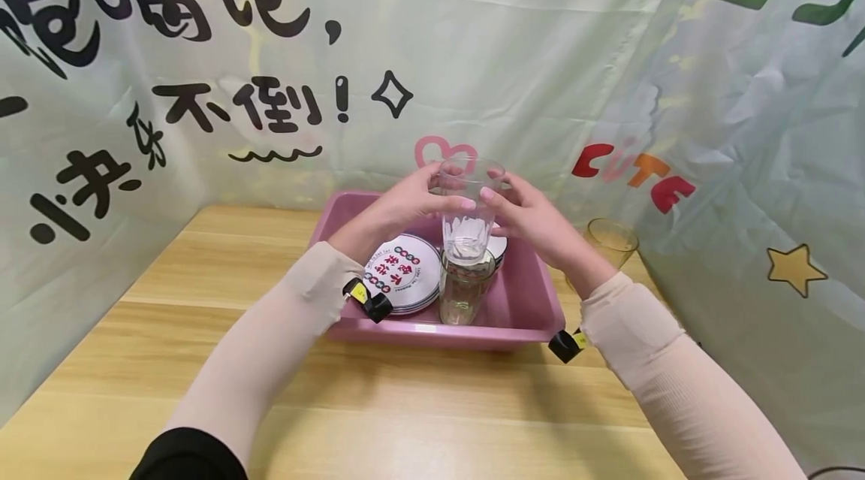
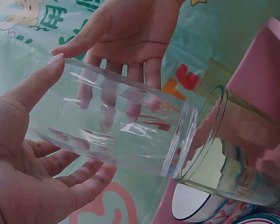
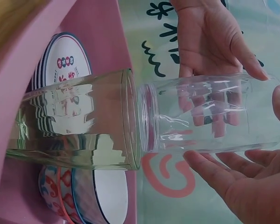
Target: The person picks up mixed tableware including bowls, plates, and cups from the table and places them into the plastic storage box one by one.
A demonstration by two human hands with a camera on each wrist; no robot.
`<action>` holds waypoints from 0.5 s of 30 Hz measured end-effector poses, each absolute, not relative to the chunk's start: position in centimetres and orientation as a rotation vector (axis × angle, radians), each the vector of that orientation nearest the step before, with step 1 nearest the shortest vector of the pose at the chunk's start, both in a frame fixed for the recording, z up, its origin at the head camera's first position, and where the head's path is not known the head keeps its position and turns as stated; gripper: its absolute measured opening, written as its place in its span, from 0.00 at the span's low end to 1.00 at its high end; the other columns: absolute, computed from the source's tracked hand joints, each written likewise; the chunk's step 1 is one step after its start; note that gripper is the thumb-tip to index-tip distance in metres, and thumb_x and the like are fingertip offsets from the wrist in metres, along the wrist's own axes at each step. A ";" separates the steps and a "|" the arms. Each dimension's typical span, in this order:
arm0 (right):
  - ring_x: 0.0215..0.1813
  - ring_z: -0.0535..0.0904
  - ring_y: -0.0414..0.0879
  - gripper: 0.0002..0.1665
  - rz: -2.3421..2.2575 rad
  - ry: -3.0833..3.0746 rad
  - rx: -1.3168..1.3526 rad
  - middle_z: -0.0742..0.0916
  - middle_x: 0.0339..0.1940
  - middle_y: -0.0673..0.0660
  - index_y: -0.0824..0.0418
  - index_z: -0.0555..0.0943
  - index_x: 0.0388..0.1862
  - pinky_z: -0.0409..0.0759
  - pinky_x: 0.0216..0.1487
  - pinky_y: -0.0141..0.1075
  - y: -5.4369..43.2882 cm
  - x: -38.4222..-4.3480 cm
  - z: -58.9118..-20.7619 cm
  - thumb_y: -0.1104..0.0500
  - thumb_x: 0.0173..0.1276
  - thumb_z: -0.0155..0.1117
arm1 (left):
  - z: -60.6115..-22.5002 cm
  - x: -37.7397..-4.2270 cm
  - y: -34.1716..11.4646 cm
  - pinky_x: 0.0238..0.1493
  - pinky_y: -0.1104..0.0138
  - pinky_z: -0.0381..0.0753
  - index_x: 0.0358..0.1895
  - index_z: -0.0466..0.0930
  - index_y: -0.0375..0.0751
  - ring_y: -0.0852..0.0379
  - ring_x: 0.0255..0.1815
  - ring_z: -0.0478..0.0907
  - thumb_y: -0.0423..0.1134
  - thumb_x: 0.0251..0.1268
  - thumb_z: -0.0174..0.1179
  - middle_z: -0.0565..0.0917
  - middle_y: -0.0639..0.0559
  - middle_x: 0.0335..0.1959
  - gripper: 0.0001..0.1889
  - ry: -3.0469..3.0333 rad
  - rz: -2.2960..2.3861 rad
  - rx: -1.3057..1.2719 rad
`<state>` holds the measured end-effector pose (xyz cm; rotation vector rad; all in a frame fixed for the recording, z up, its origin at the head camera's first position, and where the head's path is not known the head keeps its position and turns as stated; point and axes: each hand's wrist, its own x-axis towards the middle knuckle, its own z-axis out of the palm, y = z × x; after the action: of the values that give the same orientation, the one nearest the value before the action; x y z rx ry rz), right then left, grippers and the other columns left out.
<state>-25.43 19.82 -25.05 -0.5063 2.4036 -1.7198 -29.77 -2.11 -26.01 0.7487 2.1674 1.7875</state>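
Between both hands is a clear drinking glass (image 1: 466, 230), upright, with its fluted base just above the mouth of a greenish glass (image 1: 461, 303). My left hand (image 1: 420, 198) grips the clear glass from the left, thumb on its near side. From the right, my right hand (image 1: 530, 213) grips the same glass, fingers curved round its far side. The greenish glass stands in a pink basin (image 1: 520, 307). The right wrist view puts the clear glass's base (image 3: 148, 119) at the greenish glass's rim; whether they touch I cannot tell.
Inside the basin, a stack of white printed plates (image 1: 405, 273) lies on the left, and stacked patterned bowls (image 3: 109, 196) sit behind the greenish glass. Another amber-tinted glass (image 1: 611, 236) stands on the wooden table (image 1: 419, 412) to the right, partly behind my right forearm. Printed cloth (image 1: 507, 44) hangs behind.
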 end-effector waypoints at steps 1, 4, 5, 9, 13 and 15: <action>0.68 0.70 0.54 0.43 -1.710 2.413 -0.508 0.67 0.73 0.62 0.53 0.54 0.78 0.78 0.58 0.51 19.9 -25.4 -25.1 0.42 0.72 0.59 | -26.1 -29.7 -2.1 0.57 0.56 0.77 0.71 0.61 0.43 0.51 0.62 0.72 0.42 0.58 0.71 0.74 0.47 0.63 0.39 2.159 1.793 0.752; 0.66 0.71 0.55 0.43 -1.704 2.424 -0.521 0.68 0.71 0.63 0.55 0.54 0.78 0.79 0.57 0.51 20.1 -25.2 -25.3 0.43 0.72 0.59 | -26.3 -29.5 -2.0 0.58 0.56 0.77 0.72 0.61 0.43 0.51 0.62 0.72 0.41 0.58 0.71 0.73 0.46 0.64 0.40 2.146 1.795 0.756; 0.66 0.71 0.56 0.43 -1.708 2.422 -0.527 0.69 0.71 0.64 0.56 0.55 0.78 0.79 0.57 0.51 20.1 -25.1 -25.5 0.44 0.72 0.59 | -26.4 -29.5 -1.9 0.58 0.56 0.77 0.72 0.61 0.43 0.50 0.62 0.72 0.41 0.57 0.71 0.73 0.45 0.64 0.40 2.149 1.790 0.754; 0.65 0.72 0.61 0.41 -1.728 2.398 -0.521 0.71 0.68 0.66 0.59 0.56 0.77 0.79 0.57 0.51 20.4 -25.1 -26.2 0.46 0.73 0.60 | -26.9 -29.4 -1.8 0.58 0.56 0.77 0.72 0.61 0.43 0.50 0.61 0.73 0.41 0.57 0.72 0.73 0.44 0.63 0.40 2.146 1.766 0.745; 0.64 0.72 0.63 0.40 -1.718 2.402 -0.510 0.72 0.67 0.66 0.59 0.56 0.76 0.79 0.57 0.52 20.5 -25.1 -27.0 0.47 0.73 0.60 | -27.5 -29.5 -1.8 0.59 0.58 0.76 0.71 0.62 0.42 0.51 0.61 0.73 0.41 0.56 0.72 0.74 0.44 0.62 0.40 2.164 1.731 0.764; 0.63 0.72 0.64 0.40 -1.704 2.408 -0.514 0.72 0.67 0.66 0.60 0.55 0.76 0.78 0.58 0.52 20.6 -25.1 -27.3 0.48 0.74 0.59 | -27.8 -29.5 -1.8 0.59 0.58 0.77 0.71 0.62 0.42 0.50 0.62 0.72 0.42 0.56 0.72 0.74 0.44 0.62 0.40 2.187 1.700 0.777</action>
<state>-25.10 20.57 -27.27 -0.5144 2.4085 -1.7044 -29.55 -1.83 -27.84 0.7765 2.1872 1.6995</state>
